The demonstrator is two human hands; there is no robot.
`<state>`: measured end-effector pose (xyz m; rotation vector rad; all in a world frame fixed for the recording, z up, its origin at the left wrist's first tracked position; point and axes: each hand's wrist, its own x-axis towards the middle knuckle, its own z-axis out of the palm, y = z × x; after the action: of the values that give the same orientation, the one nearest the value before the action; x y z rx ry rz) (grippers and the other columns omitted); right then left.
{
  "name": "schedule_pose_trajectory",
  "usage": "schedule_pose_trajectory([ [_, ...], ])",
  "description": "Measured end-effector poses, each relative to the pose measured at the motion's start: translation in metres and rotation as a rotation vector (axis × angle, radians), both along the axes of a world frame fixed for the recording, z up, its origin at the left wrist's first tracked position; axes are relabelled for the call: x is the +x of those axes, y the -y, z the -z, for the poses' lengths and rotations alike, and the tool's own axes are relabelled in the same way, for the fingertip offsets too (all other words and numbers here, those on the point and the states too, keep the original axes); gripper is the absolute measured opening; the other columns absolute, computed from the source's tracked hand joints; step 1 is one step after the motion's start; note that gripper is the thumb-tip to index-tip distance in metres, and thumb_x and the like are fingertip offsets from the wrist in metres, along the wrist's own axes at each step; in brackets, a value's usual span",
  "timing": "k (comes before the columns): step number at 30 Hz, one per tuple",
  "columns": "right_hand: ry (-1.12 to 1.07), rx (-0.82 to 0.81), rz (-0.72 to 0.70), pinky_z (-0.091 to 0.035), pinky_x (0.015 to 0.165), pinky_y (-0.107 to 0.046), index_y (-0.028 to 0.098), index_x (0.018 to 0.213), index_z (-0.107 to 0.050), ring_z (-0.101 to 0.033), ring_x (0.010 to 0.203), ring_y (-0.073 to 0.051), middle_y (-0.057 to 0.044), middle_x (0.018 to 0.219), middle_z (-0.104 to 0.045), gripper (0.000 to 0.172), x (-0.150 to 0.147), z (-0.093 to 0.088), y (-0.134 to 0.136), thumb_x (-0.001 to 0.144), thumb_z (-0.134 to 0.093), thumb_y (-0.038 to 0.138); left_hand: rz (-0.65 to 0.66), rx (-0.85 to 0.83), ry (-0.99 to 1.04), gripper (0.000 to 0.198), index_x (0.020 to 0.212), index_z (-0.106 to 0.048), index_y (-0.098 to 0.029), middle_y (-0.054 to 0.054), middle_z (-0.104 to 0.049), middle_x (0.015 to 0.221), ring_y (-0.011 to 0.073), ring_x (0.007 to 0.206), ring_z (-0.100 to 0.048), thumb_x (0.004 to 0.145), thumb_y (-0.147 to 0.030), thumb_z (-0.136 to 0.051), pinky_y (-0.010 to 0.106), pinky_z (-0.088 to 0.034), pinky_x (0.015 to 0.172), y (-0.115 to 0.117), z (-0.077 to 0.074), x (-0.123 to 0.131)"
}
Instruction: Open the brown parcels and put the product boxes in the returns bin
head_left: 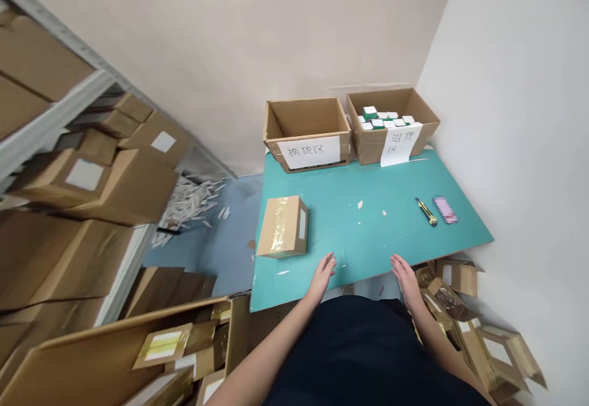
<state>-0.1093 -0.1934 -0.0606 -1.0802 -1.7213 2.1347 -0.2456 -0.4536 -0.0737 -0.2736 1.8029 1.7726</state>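
Note:
My left hand [322, 274] rests at the near edge of the teal table [368, 222], fingers stretched out and holding nothing. My right hand [404, 274] lies at the same edge, a little to the right, also open and empty. A taped brown cardboard parcel [283, 227] sits on the table just left of and beyond my left hand, not touched. A yellow-and-black utility knife [426, 211] and a small pink object [445, 210] lie on the right side of the table, beyond my right hand.
Two open cardboard boxes with paper labels stand at the table's far edge: the left box [306, 133] looks empty, the right box [391, 125] holds several small white-and-green packs. Metal shelving with cartons [69, 167] is at left. Opened boxes [464, 308] litter the floor at right.

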Motion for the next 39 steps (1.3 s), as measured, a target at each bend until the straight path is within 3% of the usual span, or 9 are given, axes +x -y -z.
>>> schedule_pose_trajectory([
  [4,0.007,-0.02,-0.12,-0.046,0.112,-0.051,0.028,0.114,-0.075,-0.059,0.131,-0.033,-0.011,0.133,-0.069,0.058,-0.035,0.001,0.006,0.073,-0.073,0.069,-0.148,0.008,0.014,0.064,0.133,-0.06,-0.02,0.018,-0.059,0.14,0.0319,0.127,-0.06,0.085,-0.061,-0.064,0.041,-0.053,0.096,0.016,0.0,-0.002],
  [8,0.024,-0.012,-0.336,-0.047,0.109,-0.052,0.029,0.11,-0.077,-0.059,0.13,-0.034,-0.011,0.132,-0.069,0.059,-0.081,0.006,0.005,0.07,-0.073,0.072,-0.356,0.026,0.037,0.062,0.134,-0.058,-0.021,0.018,-0.057,0.142,0.0309,0.127,-0.06,0.087,-0.062,-0.062,0.04,-0.054,0.096,0.024,-0.001,-0.004],
  [17,-0.044,0.033,-0.772,-0.047,0.108,-0.052,0.03,0.105,-0.078,-0.062,0.125,-0.034,-0.008,0.125,-0.073,0.055,-0.222,0.012,0.03,0.067,-0.076,0.07,-0.806,0.021,-0.006,0.064,0.142,-0.051,-0.023,0.017,-0.053,0.147,0.0299,0.13,-0.058,0.091,-0.062,-0.058,0.039,-0.056,0.097,0.044,-0.005,-0.005],
  [22,-0.05,0.118,-0.855,-0.051,0.103,-0.052,0.025,0.107,-0.077,-0.066,0.119,-0.033,-0.01,0.122,-0.074,0.057,-0.319,0.014,0.067,0.069,-0.074,0.067,-0.869,-0.004,0.008,0.076,0.149,-0.043,-0.024,0.017,-0.048,0.152,0.0316,0.139,-0.05,0.085,-0.053,-0.071,0.041,-0.052,0.104,0.056,0.006,-0.017],
  [28,-0.07,0.191,-0.893,-0.045,0.109,-0.05,0.024,0.112,-0.073,-0.058,0.129,-0.031,-0.009,0.133,-0.069,0.056,-0.415,0.023,0.128,0.072,-0.074,0.063,-0.849,0.01,0.043,0.095,0.154,-0.036,-0.024,0.019,-0.033,0.163,0.0344,0.147,-0.038,0.076,-0.054,-0.081,0.044,-0.044,0.113,0.067,0.026,-0.048],
  [31,-0.086,0.235,-0.924,-0.045,0.108,-0.048,0.023,0.1,-0.074,-0.062,0.121,-0.03,-0.008,0.118,-0.075,0.046,-0.436,0.028,0.152,0.07,-0.077,0.057,-0.842,0.073,0.032,0.095,0.156,-0.032,-0.028,0.015,-0.03,0.165,0.0344,0.15,-0.034,0.078,-0.055,-0.079,0.046,-0.043,0.113,0.066,0.029,-0.06],
  [34,-0.086,0.287,-0.94,-0.048,0.102,-0.047,0.022,0.083,-0.069,-0.066,0.105,-0.028,-0.006,0.096,-0.078,0.038,-0.436,0.032,0.161,0.067,-0.078,0.055,-0.866,0.122,0.015,0.084,0.156,-0.031,-0.031,0.011,-0.037,0.163,0.0311,0.148,-0.039,0.086,-0.057,-0.069,0.046,-0.045,0.111,0.065,0.028,-0.066],
  [39,-0.081,0.376,-0.83,-0.05,0.096,-0.044,0.025,0.076,-0.057,-0.065,0.094,-0.027,-0.003,0.08,-0.072,0.043,-0.393,0.034,0.132,0.064,-0.075,0.062,-0.857,0.112,0.014,0.065,0.146,-0.046,-0.025,0.011,-0.05,0.154,0.0286,0.138,-0.051,0.092,-0.059,-0.058,0.041,-0.05,0.107,0.066,0.026,-0.066],
])
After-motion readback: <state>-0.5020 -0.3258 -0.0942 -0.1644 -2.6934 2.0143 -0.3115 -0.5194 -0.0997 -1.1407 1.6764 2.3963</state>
